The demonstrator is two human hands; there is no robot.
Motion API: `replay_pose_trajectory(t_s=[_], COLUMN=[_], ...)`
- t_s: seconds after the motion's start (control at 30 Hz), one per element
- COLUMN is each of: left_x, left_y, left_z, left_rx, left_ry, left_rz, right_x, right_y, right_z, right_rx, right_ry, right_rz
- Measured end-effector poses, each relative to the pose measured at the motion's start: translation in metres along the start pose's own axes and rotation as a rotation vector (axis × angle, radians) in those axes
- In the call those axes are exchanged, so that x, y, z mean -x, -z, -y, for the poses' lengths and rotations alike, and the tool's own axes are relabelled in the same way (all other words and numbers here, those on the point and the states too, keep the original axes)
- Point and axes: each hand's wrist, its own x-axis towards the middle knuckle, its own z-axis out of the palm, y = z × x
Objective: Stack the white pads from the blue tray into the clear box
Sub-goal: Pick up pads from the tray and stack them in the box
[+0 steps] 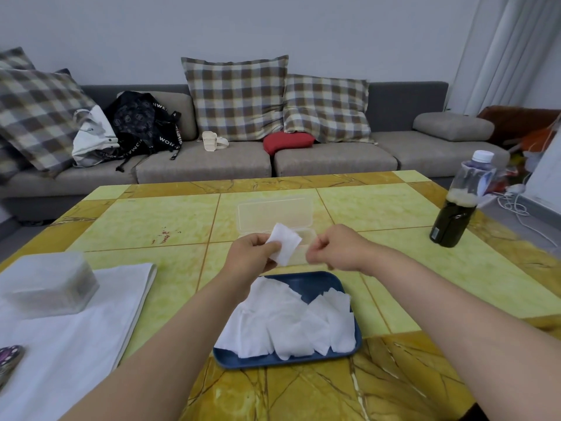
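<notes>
The left hand [252, 253] pinches one white pad [285, 243] by its edge, just above the one open clear box [274, 212] on the surface [151, 220]. The pad looks light, soft and floppy, best pinched gently at an edge. The right hand [337, 250] is curled beside it, too blurred to tell if it holds anything. One blue tray [306, 282] carries an overlapping heap of pads [288, 323], too jumbled to count.

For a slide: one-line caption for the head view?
Left hand holds a white pad by the clear box; more pads lie in the blue tray.
</notes>
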Motion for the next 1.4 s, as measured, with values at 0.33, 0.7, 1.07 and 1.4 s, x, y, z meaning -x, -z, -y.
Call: replay_pose_trajectory(t_s=[0.33,0.7,1.07,1.4], left_x=[0.004,-0.001,0.006,0.010], left_y=[-0.012,-0.008,-0.012,-0.010], left_z=[-0.002,-0.001,-0.002,-0.006], left_rx=[-0.081,-0.042,0.248,0.451], left_ry=[0.021,0.023,0.118,0.190], left_rz=[0.071,-0.131,0.147,0.093], right_x=[0.013,0.008,-0.002,-0.006], right_y=[-0.005,0.019,0.008,0.002], right_z=[-0.030,-0.025,0.002,0.017], right_rx=[0.506,-0.304,-0.598,-0.555], right_ry=[-0.135,-0.077,0.103,0.143], right_rz=[0.247,0.044,0.022,-0.047])
